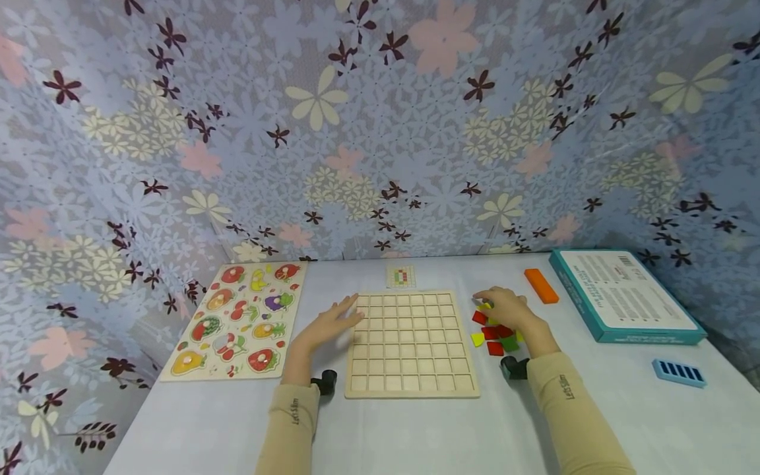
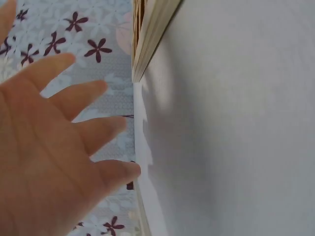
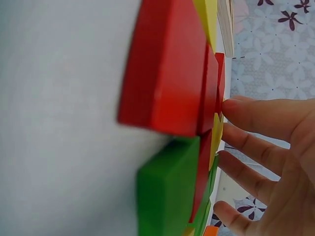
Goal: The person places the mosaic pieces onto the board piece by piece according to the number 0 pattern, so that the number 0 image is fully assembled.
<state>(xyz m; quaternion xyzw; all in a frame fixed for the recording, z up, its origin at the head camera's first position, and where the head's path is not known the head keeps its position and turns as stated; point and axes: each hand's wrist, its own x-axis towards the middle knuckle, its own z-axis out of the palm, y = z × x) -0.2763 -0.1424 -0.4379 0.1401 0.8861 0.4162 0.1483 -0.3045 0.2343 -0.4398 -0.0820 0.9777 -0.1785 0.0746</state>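
The wooden grid board [image 1: 412,344] lies flat on the table between the two hands. My left hand [image 1: 328,325] hovers at its upper left edge; in the left wrist view the left hand [image 2: 54,142] has its fingers spread and holds nothing. On the board's right, my right hand [image 1: 509,310] is over a small pile of red [image 1: 495,348], yellow [image 1: 477,339] and green [image 1: 509,343] blocks. The right wrist view has the right hand [image 3: 275,157] with fingers extended at the far side of red [image 3: 170,69] and green [image 3: 170,187] blocks; fingertip contact is unclear.
A fruit puzzle board [image 1: 234,323] lies at the left. Behind the grid is a small pattern card [image 1: 401,276]. To the right are an orange block [image 1: 541,285], a teal-edged box [image 1: 629,297] and a blue slotted piece [image 1: 679,373].
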